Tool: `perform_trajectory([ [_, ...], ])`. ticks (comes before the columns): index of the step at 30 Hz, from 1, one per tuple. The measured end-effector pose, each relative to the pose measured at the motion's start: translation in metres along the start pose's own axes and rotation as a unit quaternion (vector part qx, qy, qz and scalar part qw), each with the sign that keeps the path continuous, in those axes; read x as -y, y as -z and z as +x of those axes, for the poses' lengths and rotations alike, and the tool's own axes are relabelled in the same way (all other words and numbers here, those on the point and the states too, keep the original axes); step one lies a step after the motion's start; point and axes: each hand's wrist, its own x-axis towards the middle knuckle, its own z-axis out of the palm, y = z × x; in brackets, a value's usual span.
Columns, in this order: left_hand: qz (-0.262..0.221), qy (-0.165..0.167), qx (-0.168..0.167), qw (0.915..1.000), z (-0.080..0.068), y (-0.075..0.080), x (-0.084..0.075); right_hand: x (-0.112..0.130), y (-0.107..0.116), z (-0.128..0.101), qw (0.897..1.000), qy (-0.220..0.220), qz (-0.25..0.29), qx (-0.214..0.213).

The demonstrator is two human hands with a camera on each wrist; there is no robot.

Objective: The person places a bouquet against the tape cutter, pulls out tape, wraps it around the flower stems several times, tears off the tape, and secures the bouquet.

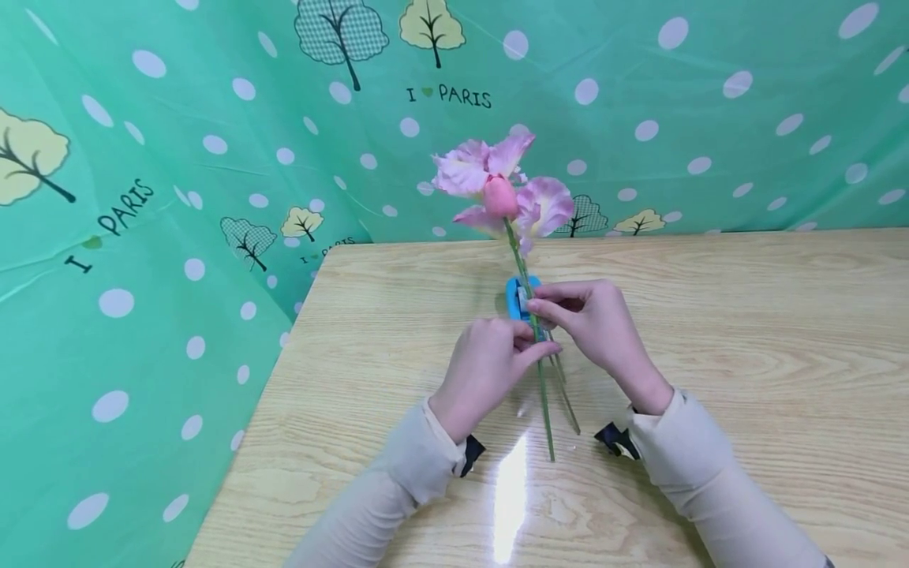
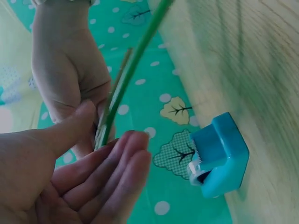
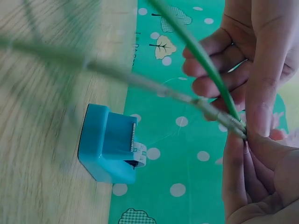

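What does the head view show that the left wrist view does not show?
Only the head view shows the pink blossoms, both sleeves and the wide wooden table. Only the left wrist view shows the blue tape dispenser's toothed cutting edge. Both show the left hand and the right hand pinching the two green stems together beside the dispenser.

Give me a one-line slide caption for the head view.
Both hands, left hand and right hand, pinch two flower stems together above a blue tape dispenser on the wooden table.
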Motion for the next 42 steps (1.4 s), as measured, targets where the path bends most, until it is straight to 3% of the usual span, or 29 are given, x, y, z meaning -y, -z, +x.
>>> perform_trajectory([
  [7,-0.005,0.008,-0.004,0.9999,0.001,-0.004,-0.001,-0.003,0.003,0.001,1.0,-0.009,-0.002,-0.01],
  [17,0.014,-0.004,0.017,0.9997,0.005,-0.009,-0.004,-0.009,0.005,0.0,1.0,-0.015,0.012,-0.006],
  [23,0.004,0.01,0.036,0.9993,0.007,-0.01,-0.006,-0.012,0.007,0.001,1.0,-0.015,0.014,0.0],
  [28,0.009,0.004,0.048,0.9988,0.01,-0.013,-0.01,-0.017,0.012,-0.002,1.0,-0.027,0.012,0.003],
  [42,-0.028,0.044,0.092,0.9945,0.012,-0.022,-0.019,-0.029,0.021,-0.009,0.998,-0.052,0.017,0.019],
])
